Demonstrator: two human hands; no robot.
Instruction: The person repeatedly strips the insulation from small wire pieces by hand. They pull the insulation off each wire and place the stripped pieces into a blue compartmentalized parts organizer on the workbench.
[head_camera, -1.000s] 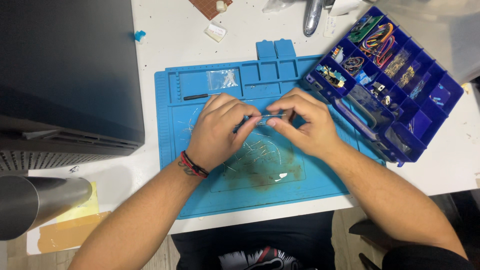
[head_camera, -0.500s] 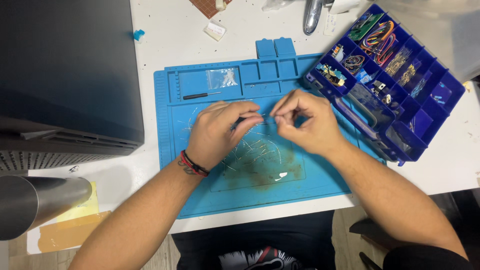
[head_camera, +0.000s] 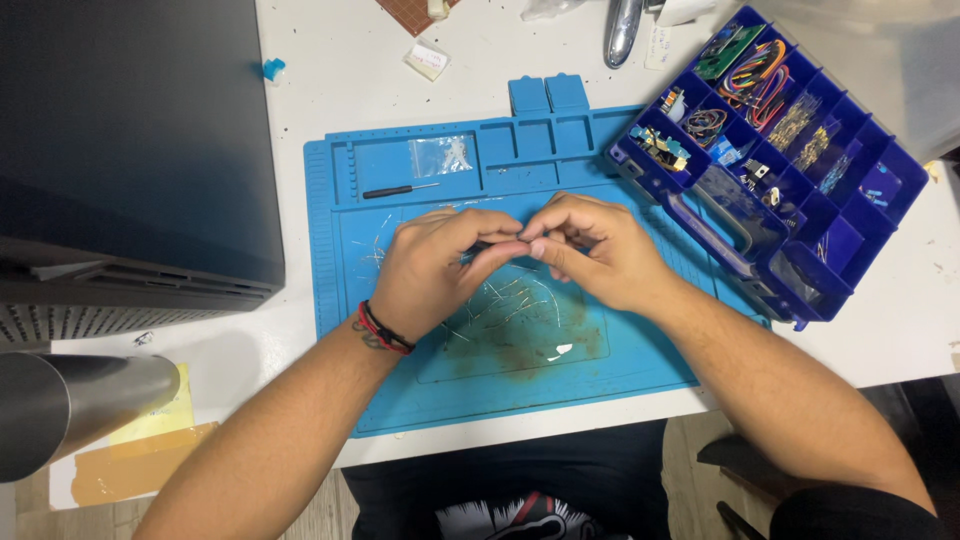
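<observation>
left hand (head_camera: 432, 270) and right hand (head_camera: 590, 250) pinched together on a thin wire (head_camera: 490, 245). right of them, blue organizer box (head_camera: 860, 230): coloured wires, small parts in compartments.

Light-blue mat (head_camera: 640, 370), dark-blue organiser box (head_camera: 850, 250), white table (head_camera: 350, 60).

Both forearms are bare — no sleeves reach the wrists. Well back from the fingers of the left hand (head_camera: 430, 275), a red-and-black cord bracelet (head_camera: 378, 329) circles the wrist, a dark tattoo just behind it. The right hand (head_camera: 600, 250) wears nothing — no ring, no band.
</observation>
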